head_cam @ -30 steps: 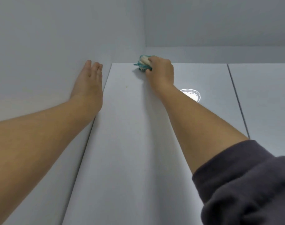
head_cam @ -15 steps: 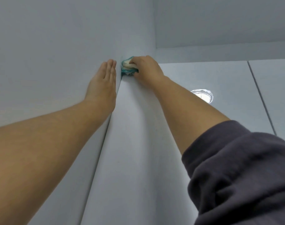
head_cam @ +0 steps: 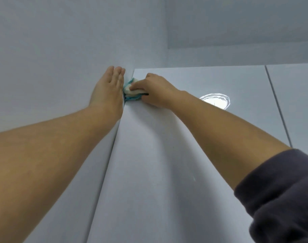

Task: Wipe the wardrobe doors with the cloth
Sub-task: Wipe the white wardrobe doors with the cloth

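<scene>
I look steeply up a glossy white wardrobe door [head_cam: 149,163]. My right hand [head_cam: 156,90] grips a bunched teal and white cloth [head_cam: 132,92] and presses it against the door's left edge, a little below the top corner. My left hand [head_cam: 108,90] lies flat with fingers together on the white wall beside the door, its side touching the cloth. Part of the cloth is hidden under my right fingers.
A second door panel [head_cam: 297,102] lies to the right past a thin dark seam. A ceiling lamp's reflection [head_cam: 215,100] shines on the door by my right wrist. The left wall [head_cam: 53,58] meets the wardrobe at the door's edge, with the ceiling above.
My right hand slid the cloth left along the door's top to the corner, then down the left edge. My left hand stayed flat on the wall, and the view shifted.
</scene>
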Action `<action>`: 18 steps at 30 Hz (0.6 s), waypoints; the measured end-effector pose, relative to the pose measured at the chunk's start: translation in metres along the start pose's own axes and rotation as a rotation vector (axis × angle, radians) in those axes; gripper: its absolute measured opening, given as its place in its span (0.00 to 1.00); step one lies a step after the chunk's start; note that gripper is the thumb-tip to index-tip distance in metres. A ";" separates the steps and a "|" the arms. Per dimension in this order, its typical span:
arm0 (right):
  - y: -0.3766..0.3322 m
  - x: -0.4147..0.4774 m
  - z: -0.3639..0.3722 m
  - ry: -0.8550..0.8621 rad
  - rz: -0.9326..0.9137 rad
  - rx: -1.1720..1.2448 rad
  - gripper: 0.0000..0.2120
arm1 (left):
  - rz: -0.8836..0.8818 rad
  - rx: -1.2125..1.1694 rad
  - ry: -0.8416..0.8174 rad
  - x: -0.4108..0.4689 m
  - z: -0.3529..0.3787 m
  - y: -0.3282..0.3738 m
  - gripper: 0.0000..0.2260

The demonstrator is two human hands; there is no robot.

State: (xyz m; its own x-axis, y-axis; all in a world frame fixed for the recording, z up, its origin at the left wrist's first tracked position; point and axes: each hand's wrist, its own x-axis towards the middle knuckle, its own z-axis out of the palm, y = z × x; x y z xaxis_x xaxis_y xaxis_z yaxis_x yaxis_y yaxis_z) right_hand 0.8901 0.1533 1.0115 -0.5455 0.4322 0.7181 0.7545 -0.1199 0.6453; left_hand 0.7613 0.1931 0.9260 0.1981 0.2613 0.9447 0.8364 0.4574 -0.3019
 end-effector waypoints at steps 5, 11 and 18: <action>-0.017 -0.033 0.011 -0.062 -0.042 0.037 0.21 | 0.029 -0.011 -0.002 -0.002 -0.001 -0.005 0.27; -0.030 -0.077 0.020 -0.079 -0.186 0.024 0.20 | 0.049 0.008 0.040 -0.008 0.000 -0.007 0.27; -0.010 -0.076 0.009 0.068 -0.288 -0.217 0.13 | 0.050 0.037 0.024 -0.008 0.002 -0.006 0.27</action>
State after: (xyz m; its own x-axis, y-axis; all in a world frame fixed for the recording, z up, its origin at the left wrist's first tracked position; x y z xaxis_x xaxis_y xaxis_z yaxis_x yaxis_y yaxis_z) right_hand 0.9269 0.1292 0.9479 -0.7527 0.4162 0.5101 0.4755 -0.1922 0.8585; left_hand 0.7539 0.1903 0.9201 0.2516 0.2647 0.9309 0.8057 0.4756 -0.3530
